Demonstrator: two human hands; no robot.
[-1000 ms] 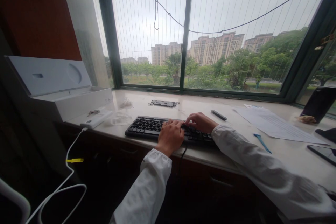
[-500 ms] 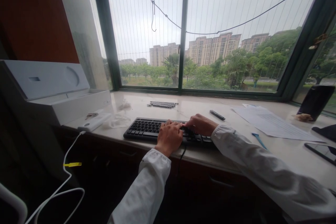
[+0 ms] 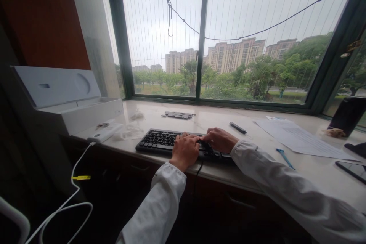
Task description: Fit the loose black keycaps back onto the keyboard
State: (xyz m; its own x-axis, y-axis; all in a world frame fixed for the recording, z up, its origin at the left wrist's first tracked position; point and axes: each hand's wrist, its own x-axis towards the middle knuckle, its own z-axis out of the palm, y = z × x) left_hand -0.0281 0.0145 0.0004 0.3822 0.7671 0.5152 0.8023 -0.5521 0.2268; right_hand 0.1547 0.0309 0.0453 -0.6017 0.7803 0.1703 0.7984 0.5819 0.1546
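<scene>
A black keyboard (image 3: 158, 140) lies along the front edge of the pale counter. My left hand (image 3: 185, 149) rests on the middle of its keys, back up, fingers stretched forward over them and slightly bent. From the right, my right hand (image 3: 219, 139) reaches in over the keys; its fingers are drawn together, with the fingertips close to those of my left hand. Whatever may be between those right fingertips is hidden. Much of the keyboard's right half is covered by the hands. A dark cable (image 3: 199, 168) hangs from its front edge.
Behind the keyboard lies a row of thin grey strips (image 3: 178, 115). To the right are a dark pen-like object (image 3: 238, 128), a blue tool (image 3: 285, 158), paper sheets (image 3: 297, 137) and a phone (image 3: 353, 170). An open white box (image 3: 91, 112) and a white power strip (image 3: 105, 132) stand left.
The camera view has shifted slightly, so the scene sits a little lower and to the right. Both hands stay at nearly the same place on the keyboard.
</scene>
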